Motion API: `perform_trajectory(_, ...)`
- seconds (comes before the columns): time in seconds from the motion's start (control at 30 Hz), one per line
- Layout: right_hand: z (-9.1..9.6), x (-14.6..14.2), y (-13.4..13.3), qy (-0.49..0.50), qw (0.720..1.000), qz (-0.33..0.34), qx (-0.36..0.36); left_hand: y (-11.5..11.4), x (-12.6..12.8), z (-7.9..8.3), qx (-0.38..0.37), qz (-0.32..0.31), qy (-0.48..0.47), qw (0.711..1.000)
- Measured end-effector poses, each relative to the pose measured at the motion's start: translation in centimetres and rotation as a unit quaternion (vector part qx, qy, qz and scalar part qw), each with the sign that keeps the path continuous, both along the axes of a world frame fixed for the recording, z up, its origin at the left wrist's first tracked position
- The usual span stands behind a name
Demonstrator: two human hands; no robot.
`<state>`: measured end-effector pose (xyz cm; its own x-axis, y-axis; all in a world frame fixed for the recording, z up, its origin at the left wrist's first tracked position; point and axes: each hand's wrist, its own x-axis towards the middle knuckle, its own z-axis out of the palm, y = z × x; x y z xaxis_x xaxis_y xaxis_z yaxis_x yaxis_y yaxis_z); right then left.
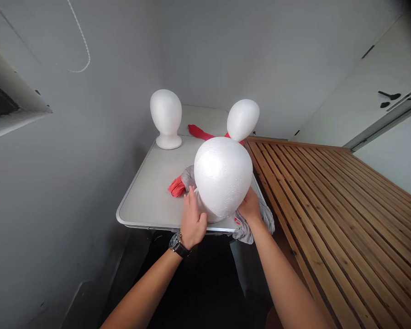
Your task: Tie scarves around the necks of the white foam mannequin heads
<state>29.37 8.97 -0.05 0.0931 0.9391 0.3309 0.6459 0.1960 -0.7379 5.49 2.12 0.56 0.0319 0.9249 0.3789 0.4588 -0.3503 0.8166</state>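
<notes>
A white foam mannequin head point(223, 176) stands at the near edge of a small white table point(147, 192). My left hand point(192, 220), with a watch on the wrist, presses against its lower left side. My right hand point(250, 206) grips its lower right side. A grey cloth point(256, 226) lies under and around the head's base and hangs over the table edge. A red cloth point(176, 187) pokes out to the left of the head.
Two more foam heads stand farther back, one at the left point(165, 116) and one at the right point(242, 119), with a red cloth point(200, 133) between them. A wooden slatted surface point(329, 201) adjoins the table on the right. Grey walls close in at the left and back.
</notes>
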Motion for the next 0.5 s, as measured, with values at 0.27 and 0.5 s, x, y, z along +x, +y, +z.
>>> perform_trajectory(0.27, -0.7, 0.4, 0.2, -0.008, 0.998, -0.054, 0.029, 5.3, -6.7, 4.9, 0.116, -0.014, 0.193, 0.974)
perform_trajectory(0.5, -0.3, 0.1, 0.2, 0.016, 0.999, -0.030, 0.031, 13.2, -8.3, 6.5, 0.083, -0.206, 0.511, 0.830)
